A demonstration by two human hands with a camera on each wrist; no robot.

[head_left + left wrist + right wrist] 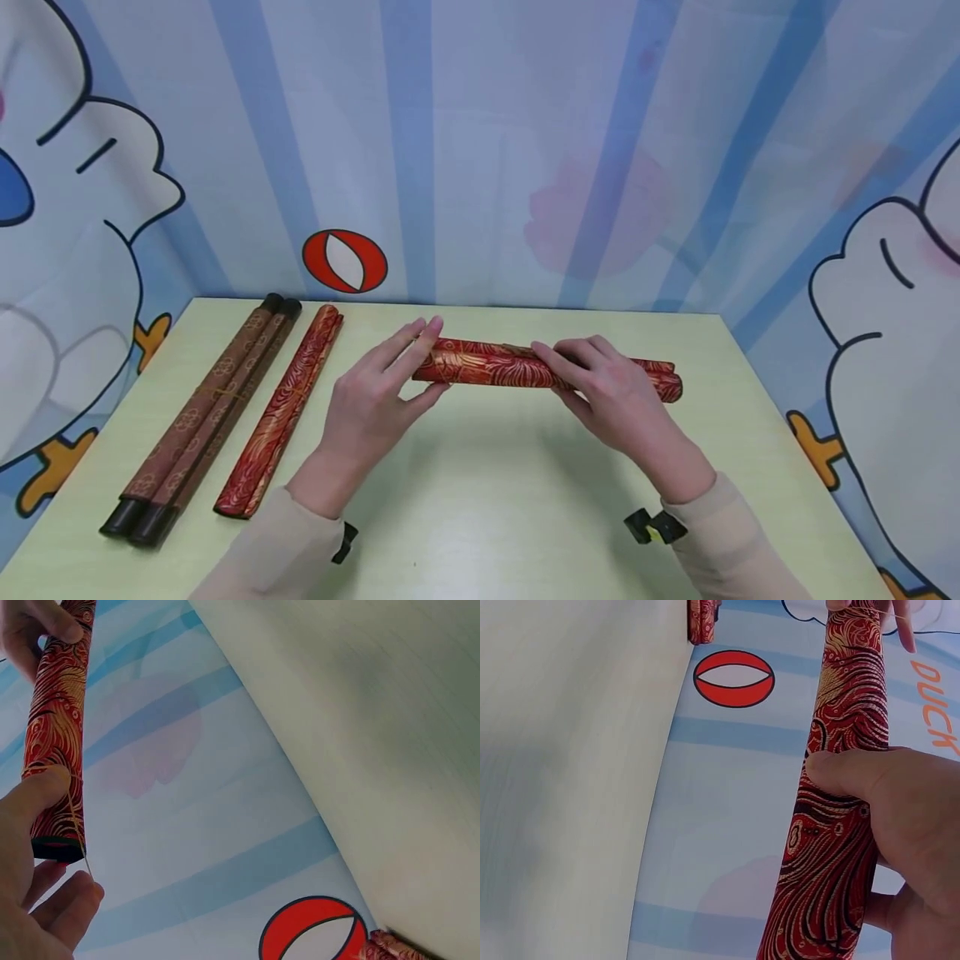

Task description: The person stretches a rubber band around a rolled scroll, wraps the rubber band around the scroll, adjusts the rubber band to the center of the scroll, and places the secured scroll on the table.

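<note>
Above the table, both hands hold a pair of red-and-gold patterned rolls lying side by side, roughly level. My right hand grips them toward their right end, thumb on the near side. At the left end is my left hand. In the left wrist view, its thumb presses on the patterned surface, and a thin rubber band stretches from around the roll to its curled fingertips. The right wrist view shows the right thumb laid across the roll.
On the table's left lie another red patterned bundle and two brown rolls with black ends, bound by a thin band. A blue-striped backdrop with cartoon figures stands behind the pale table.
</note>
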